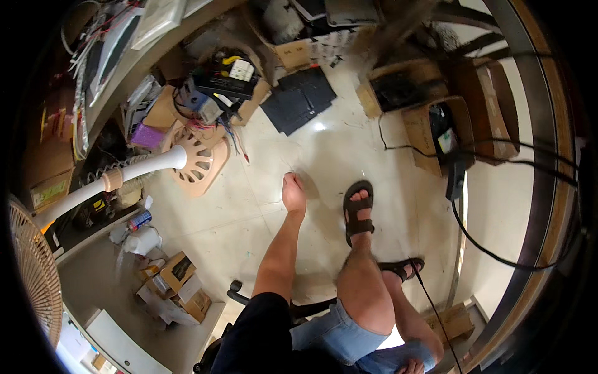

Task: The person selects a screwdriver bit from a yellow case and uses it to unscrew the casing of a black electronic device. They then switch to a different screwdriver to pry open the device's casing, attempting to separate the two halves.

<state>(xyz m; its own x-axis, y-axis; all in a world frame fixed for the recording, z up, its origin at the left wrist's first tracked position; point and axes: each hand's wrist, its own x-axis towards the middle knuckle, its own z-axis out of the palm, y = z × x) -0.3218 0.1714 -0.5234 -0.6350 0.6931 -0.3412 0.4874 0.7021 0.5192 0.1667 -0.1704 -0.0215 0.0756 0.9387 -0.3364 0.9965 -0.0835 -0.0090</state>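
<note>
My left hand (293,192) reaches down over the pale tiled floor (224,243), its fingers curled closed; whatever they may hold is hidden. It is between the fan's pink base (208,174) and my sandalled foot (359,212), below some flat black panels (299,100). My right hand (412,365) shows only in part at the bottom edge, on my denim shorts, fingers loosely bent and apart with nothing visible in them.
A pedestal fan's white pole (140,169) crosses the left side. Cluttered boxes of electronics (221,93) sit beyond it. Cartons (430,143) and looping black cables (492,255) are at right, more cartons (177,283) lower left. A chair base (235,288) is beneath me.
</note>
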